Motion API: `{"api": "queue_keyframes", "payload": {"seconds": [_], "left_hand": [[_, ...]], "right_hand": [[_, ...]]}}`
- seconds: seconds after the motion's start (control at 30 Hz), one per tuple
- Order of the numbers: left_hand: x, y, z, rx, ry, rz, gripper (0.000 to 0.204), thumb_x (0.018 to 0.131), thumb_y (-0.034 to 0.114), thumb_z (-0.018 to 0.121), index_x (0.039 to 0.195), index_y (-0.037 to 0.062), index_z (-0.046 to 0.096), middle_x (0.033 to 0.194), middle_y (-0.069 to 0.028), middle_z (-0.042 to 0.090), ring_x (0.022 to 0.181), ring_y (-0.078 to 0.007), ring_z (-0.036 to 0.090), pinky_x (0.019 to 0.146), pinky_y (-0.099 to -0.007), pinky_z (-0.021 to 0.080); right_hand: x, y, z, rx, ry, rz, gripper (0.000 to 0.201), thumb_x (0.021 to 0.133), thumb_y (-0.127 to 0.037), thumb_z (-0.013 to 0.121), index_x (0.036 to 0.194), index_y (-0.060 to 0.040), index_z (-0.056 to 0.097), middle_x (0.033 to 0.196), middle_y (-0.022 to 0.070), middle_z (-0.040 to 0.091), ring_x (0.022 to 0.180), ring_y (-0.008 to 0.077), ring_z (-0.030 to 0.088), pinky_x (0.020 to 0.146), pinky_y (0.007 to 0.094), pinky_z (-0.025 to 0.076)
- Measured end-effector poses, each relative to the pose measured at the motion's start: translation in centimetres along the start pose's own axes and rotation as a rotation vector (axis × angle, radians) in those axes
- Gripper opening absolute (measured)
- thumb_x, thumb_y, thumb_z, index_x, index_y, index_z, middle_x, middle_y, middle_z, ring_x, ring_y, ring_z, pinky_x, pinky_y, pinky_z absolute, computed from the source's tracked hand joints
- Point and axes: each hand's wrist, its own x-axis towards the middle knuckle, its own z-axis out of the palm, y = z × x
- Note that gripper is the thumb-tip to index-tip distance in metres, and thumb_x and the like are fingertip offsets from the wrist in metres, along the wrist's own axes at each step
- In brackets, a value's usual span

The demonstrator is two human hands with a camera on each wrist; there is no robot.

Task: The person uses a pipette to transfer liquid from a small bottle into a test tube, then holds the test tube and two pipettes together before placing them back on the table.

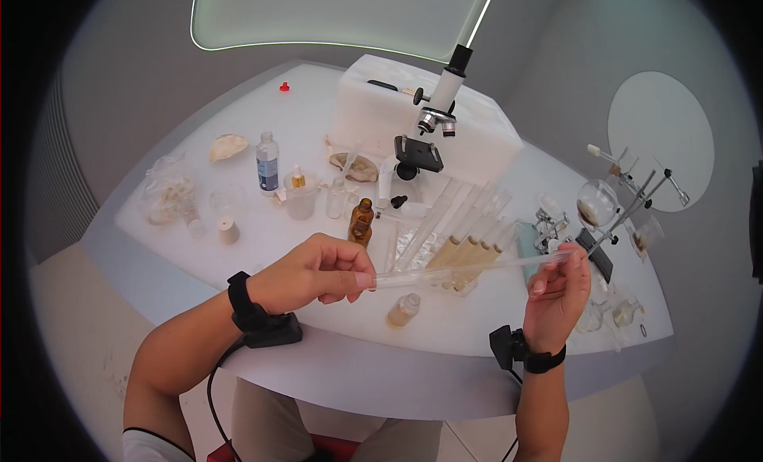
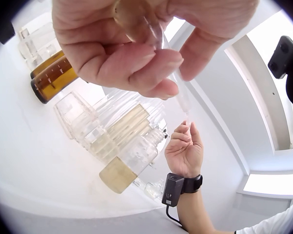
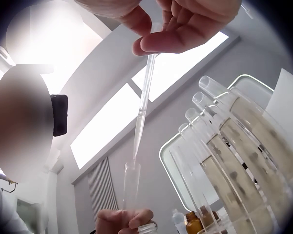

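My left hand [image 1: 314,273] grips a clear test tube [image 3: 132,183], which lies nearly level in the head view with its mouth toward the right. Between thumb and fingers my right hand [image 1: 559,291] pinches the bulb end of a clear plastic dropper [image 3: 144,97]. Its thin tip is right at the tube's mouth in the right wrist view. Below the hands stands a small glass bottle [image 2: 119,173], without a cap, with yellowish liquid inside. Behind the tube and dropper a rack holds several test tubes [image 1: 465,251], some filled with cloudy beige liquid.
An uncapped amber bottle [image 1: 361,222] stands beyond the left hand. Farther back are a microscope [image 1: 437,104], a labelled clear bottle [image 1: 268,164] and a plastic cup [image 1: 301,198]. A plastic bag [image 1: 168,192] lies at left. Round-bottom flask [image 1: 598,202] and metal stand [image 1: 636,199] occupy the right side.
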Motion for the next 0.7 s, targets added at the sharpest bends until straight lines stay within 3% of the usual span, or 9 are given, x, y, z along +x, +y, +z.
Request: {"api": "queue_keyframes", "payload": {"seconds": [0.3,0.7], "left_hand": [[0.3,-0.1,-0.3,-0.053,0.095,0.022,0.014,0.090,0.017,0.066,0.088,0.0027,0.067,0.068,-0.0017,0.060,0.054,-0.0044,0.043,0.051,-0.0206,0.033],[0.3,-0.2,-0.3,-0.001,0.101,0.022,0.022,0.088,0.023,0.065,0.090,0.0013,0.068,0.069,-0.0028,0.062,0.053,-0.0051,0.045,0.052,-0.0200,0.035]], "right_hand": [[0.7,0.1,-0.7,0.028,0.100,-0.026,0.023,0.101,-0.028,0.054,0.100,-0.0056,0.057,0.071,0.0004,0.057,0.049,0.0085,0.051,0.044,0.0218,0.037],[-0.2,1.3,-0.2,-0.096,-0.083,0.042,0.018,0.099,-0.021,0.057,0.096,-0.0030,0.058,0.071,0.0030,0.061,0.049,0.0090,0.052,0.045,0.0226,0.043]]}}
